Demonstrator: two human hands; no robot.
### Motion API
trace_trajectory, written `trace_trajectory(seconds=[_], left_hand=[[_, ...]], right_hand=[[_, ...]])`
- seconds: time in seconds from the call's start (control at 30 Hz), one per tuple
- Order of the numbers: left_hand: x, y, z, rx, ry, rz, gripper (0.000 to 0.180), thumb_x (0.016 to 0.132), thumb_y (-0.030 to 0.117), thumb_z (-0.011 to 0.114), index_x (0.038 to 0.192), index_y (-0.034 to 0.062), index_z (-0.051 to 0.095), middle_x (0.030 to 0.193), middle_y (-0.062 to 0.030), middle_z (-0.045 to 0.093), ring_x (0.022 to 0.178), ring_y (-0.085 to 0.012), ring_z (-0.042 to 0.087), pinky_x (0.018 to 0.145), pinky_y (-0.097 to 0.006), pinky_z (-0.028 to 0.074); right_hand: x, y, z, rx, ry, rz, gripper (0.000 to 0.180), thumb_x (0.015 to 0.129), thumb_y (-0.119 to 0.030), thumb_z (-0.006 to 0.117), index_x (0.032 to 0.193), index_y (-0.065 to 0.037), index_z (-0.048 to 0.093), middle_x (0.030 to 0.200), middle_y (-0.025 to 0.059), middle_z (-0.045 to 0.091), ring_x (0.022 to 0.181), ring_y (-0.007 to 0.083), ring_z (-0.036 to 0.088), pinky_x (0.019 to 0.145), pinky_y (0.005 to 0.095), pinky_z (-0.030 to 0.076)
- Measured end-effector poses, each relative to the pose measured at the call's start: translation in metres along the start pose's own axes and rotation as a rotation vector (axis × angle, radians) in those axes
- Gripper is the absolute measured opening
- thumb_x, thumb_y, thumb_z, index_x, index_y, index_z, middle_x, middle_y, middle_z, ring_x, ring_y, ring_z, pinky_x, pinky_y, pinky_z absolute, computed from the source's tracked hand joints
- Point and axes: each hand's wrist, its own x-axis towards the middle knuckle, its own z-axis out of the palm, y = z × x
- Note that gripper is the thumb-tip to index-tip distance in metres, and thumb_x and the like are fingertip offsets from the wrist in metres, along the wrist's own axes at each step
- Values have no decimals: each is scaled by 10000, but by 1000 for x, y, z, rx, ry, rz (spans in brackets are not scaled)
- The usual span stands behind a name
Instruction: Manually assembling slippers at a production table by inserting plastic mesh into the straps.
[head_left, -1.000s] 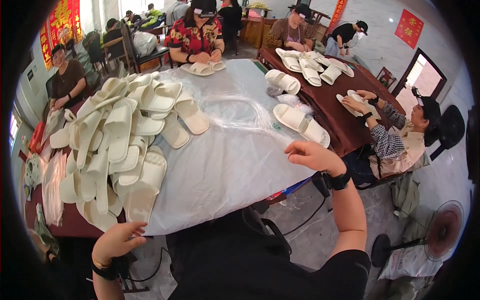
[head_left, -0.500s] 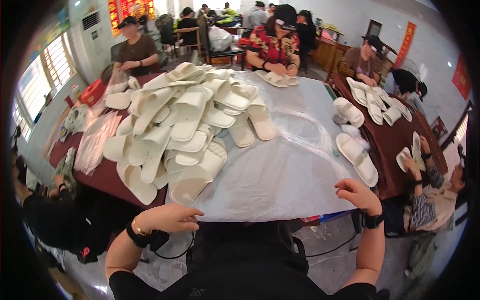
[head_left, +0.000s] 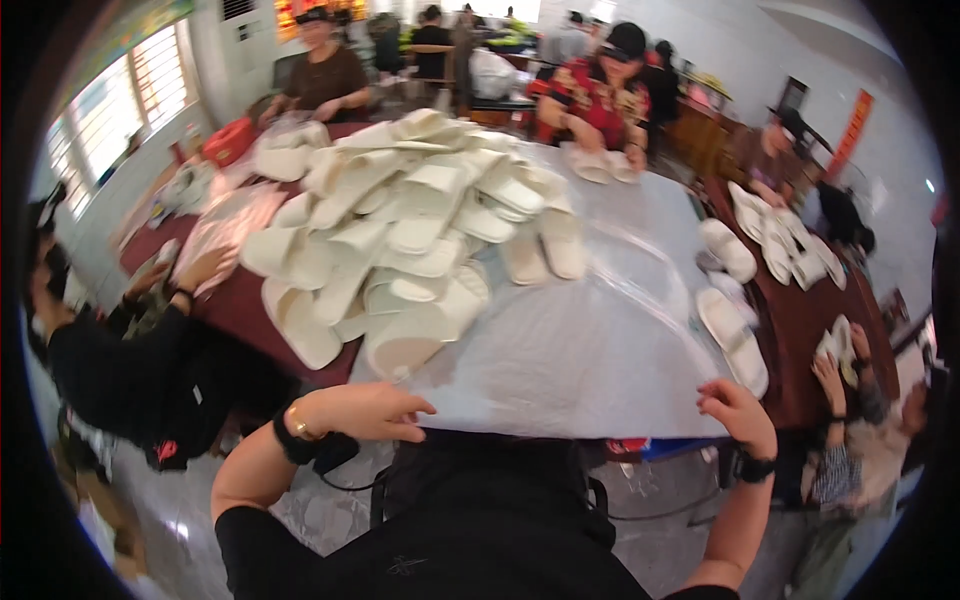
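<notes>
My left hand hangs at the table's front edge, fingers stretched out and thumb apart, with nothing in it. Just beyond it lies the nearest slipper of a big heap of cream-white slippers. At the right front corner my right hand is open too, fingers loosely bent and empty. A single white slipper lies just past that hand, with another slipper farther back. Between my hands a whitish plastic sheet covers the tabletop.
Pinkish clear plastic bags lie left of the heap on a dark red cloth. A red container stands farther back. Co-workers sit around; one across handles a slipper pair. More slippers rest on the right-hand table.
The whole view has shifted, moving the heap rightward in the picture. My hands stay empty by the edge. The co-worker at left now reaches onto the plastic bags; the right one's slippers are closer together.
</notes>
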Motion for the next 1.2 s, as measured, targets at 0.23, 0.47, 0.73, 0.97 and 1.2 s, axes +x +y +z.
trace_trajectory(seconds=[0.23,0.47,0.73,0.97,1.2], left_hand=[[6,3,-3,10,49,20,438,889,236,643,1231,-16,540,1005,-171,678,929,-281,665,811,-351,511],[31,8,-5,-29,5,17,436,891,234,647,1235,-12,543,996,-162,681,906,-266,672,805,-336,512],[54,0,-13,-76,-12,10,427,898,233,647,1243,2,548,958,-135,694,908,-242,673,812,-330,513],[59,-24,-7,-128,-11,-9,470,917,314,617,1276,23,529,993,-144,690,913,-266,673,801,-339,512],[74,-31,-10,-137,-135,-77,519,950,341,568,1351,27,461,1072,-113,663,923,-205,650,832,-314,502]], right_hand=[[38,32,-12,-55,15,-53,288,879,-192,622,1076,18,617,808,51,644,738,121,606,688,280,488],[61,99,-36,39,270,229,290,847,-232,648,1044,-19,634,809,46,648,729,119,624,652,262,486],[112,175,-73,-681,796,149,476,754,-135,657,1214,-87,542,1137,202,547,1012,415,546,858,428,491],[162,174,-90,-1168,576,163,420,777,-82,618,1191,-142,580,1317,156,441,1135,378,489,881,473,494],[166,218,-110,-1369,441,244,222,787,-102,604,996,-123,675,1179,91,525,1107,314,494,809,444,503]])
